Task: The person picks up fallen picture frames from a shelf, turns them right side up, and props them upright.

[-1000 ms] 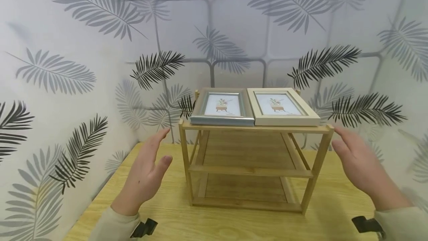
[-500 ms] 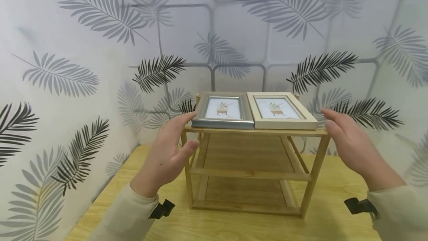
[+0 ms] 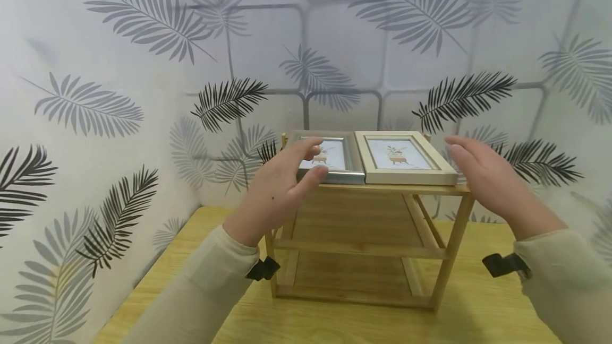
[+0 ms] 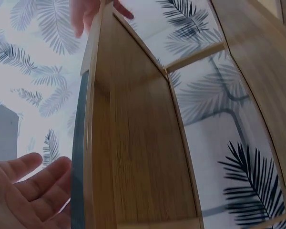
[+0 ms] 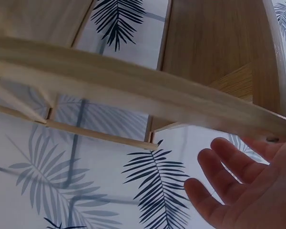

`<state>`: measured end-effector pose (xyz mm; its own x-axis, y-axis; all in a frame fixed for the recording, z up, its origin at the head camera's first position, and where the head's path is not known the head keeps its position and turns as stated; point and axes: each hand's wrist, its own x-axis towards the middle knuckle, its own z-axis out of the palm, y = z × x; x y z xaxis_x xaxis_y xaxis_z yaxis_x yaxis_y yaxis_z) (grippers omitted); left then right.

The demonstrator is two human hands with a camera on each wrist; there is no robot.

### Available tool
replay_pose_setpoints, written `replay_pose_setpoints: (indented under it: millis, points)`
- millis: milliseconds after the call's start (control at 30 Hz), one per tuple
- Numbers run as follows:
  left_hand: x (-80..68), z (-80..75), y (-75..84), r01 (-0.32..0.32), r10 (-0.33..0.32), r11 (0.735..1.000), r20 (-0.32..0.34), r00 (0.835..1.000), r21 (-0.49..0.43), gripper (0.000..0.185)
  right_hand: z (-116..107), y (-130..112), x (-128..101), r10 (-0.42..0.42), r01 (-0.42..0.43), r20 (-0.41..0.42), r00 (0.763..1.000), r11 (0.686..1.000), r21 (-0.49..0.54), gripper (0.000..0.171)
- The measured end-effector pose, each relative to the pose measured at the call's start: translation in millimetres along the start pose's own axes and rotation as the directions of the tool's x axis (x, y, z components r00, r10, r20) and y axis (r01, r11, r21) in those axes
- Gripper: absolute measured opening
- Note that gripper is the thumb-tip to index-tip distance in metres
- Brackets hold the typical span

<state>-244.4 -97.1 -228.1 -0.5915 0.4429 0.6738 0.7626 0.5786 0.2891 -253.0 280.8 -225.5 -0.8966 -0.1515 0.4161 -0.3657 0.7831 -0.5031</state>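
Two picture frames lie flat side by side on top of a three-tier wooden rack [image 3: 358, 249]. The left one is a silver-grey picture frame [image 3: 348, 178], the right one a cream picture frame [image 3: 412, 179]; both hold a potted-plant print. My left hand [image 3: 274, 192] hovers over the left part of the silver-grey frame, fingers loosely bent, partly hiding it. In the left wrist view that hand [image 4: 33, 195] is beside the frame's edge with nothing in its grasp. My right hand [image 3: 497, 187] is at the cream frame's right end; in the right wrist view its fingers [image 5: 229, 162] are apart and relaxed.
The rack stands on a yellow wood-grain table [image 3: 330, 325], near a wall [image 3: 334, 25] printed with grey and black leaves. Its two lower shelves show beneath the frames. A second wall [image 3: 28, 147] borders the table on the left.
My left hand has moved right and up, from beside the rack to over the silver-grey frame. My right hand has come left toward the cream frame. Both frames stay in place on the rack.
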Motion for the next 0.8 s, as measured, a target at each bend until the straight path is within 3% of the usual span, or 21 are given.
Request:
replay_pose_setpoints:
  millis: [133, 400, 633, 800]
  points:
    - [22.4, 11.8, 5.3, 0.041, -0.04, 0.999, 0.06, 0.997, -0.021, 0.067, -3.6, -11.8, 17.2, 0.037, -0.037, 0.047, 0.998, 0.999, -0.012, 0.073]
    - [52.3, 26.3, 13.1, 0.14, -0.146, 0.989, 0.146, 0.978, 0.051, 0.063, -1.5, -32.3, 45.1, 0.095, -0.093, 0.114, 0.989, 0.995, -0.029, 0.08]
    - [91.5, 44.9, 18.8, 0.281, -0.295, 0.955, 0.218, 0.931, 0.092, 0.063, 7.4, -35.8, 69.9, 0.22, -0.21, 0.157, 0.963, 0.974, -0.081, 0.083]
    - [109.7, 58.2, 19.9, 0.321, -0.346, 0.937, 0.252, 0.904, 0.134, 0.059, 11.3, -31.9, 74.9, 0.237, -0.23, 0.13, 0.963, 0.971, -0.066, 0.073]
